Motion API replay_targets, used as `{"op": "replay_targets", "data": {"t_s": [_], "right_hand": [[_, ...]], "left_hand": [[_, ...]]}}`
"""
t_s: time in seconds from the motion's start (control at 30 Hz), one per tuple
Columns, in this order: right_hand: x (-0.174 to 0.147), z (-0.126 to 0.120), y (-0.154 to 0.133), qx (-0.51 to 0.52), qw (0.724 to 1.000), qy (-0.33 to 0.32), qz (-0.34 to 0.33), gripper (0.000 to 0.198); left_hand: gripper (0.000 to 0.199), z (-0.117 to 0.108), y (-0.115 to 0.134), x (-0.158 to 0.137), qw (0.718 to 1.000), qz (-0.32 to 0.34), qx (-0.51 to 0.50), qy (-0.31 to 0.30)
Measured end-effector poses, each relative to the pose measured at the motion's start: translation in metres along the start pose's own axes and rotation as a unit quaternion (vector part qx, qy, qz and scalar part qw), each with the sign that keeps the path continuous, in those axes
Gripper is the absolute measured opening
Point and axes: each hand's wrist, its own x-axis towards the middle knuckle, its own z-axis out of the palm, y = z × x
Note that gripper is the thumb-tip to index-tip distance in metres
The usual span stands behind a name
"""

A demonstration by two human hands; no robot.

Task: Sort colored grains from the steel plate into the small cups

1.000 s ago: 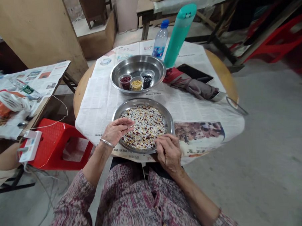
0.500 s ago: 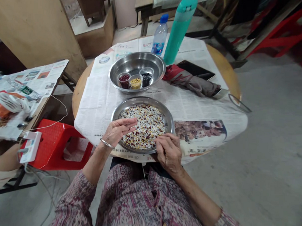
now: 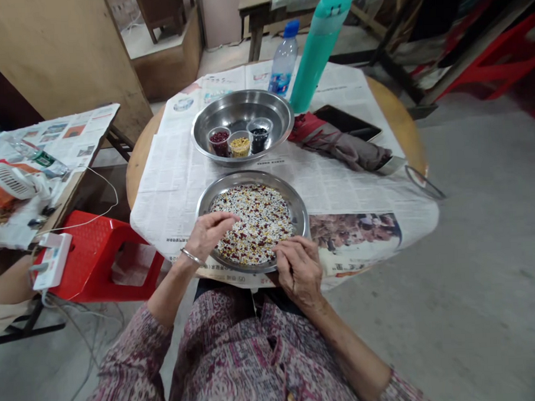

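In front of me a round steel tray (image 3: pixel 305 213) holds a spread of mixed grains (image 3: pixel 253 222), white, yellow and dark red. Over its left side, my left hand (image 3: pixel 209 234) has its fingers closed together above the grains; whatever they pinch is too small to see. At the lower right rim my right hand (image 3: pixel 299 267) is curled, fingertips pressed together just inside the tray, their content hidden. Behind stands a steel basin (image 3: pixel 198 147) with a cup of red beans (image 3: pixel 219 144), a cup of yellow kernels (image 3: pixel 240 147) and a cup of black beans (image 3: pixel 259 139).
Newspaper (image 3: pixel 160 175) covers the round table. At the back stand a water bottle (image 3: pixel 283 61) and a tilted teal bottle (image 3: pixel 318 53). A folded umbrella (image 3: pixel 342 144) and a dark tablet (image 3: pixel 348 123) lie right. A red stool (image 3: pixel 92 255) bearing a power strip (image 3: pixel 52 260) is at left.
My left hand has gone from straight, extended fingers to a closed pinch above the grains. My right hand has stayed at the tray's rim.
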Motion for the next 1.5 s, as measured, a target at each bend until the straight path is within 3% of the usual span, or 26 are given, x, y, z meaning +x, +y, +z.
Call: {"op": "replay_targets", "data": {"t_s": [0.13, 0.27, 0.87, 1.07, 1.5], "right_hand": [[0.000, 0.000, 0.000, -0.005, 1.000, -0.002, 0.004, 0.019], [0.001, 0.000, 0.000, -0.006, 1.000, 0.001, -0.001, 0.019], [-0.002, 0.000, 0.001, 0.008, 1.000, -0.003, 0.024, 0.018], [-0.001, 0.000, 0.000, 0.001, 1.000, -0.006, 0.016, 0.018], [-0.001, 0.000, 0.000, -0.001, 1.000, -0.004, 0.011, 0.019]], "left_hand": [[0.016, 0.005, -0.005, -0.003, 0.959, 0.092, 0.269, -0.022], [0.022, 0.008, -0.016, 0.003, 0.923, 0.119, 0.366, -0.024], [0.022, 0.011, -0.018, 0.013, 0.885, 0.154, 0.424, -0.120], [0.019, 0.012, -0.017, 0.014, 0.886, 0.156, 0.419, -0.125], [0.012, 0.012, -0.015, 0.012, 0.859, 0.178, 0.462, -0.130]]}}
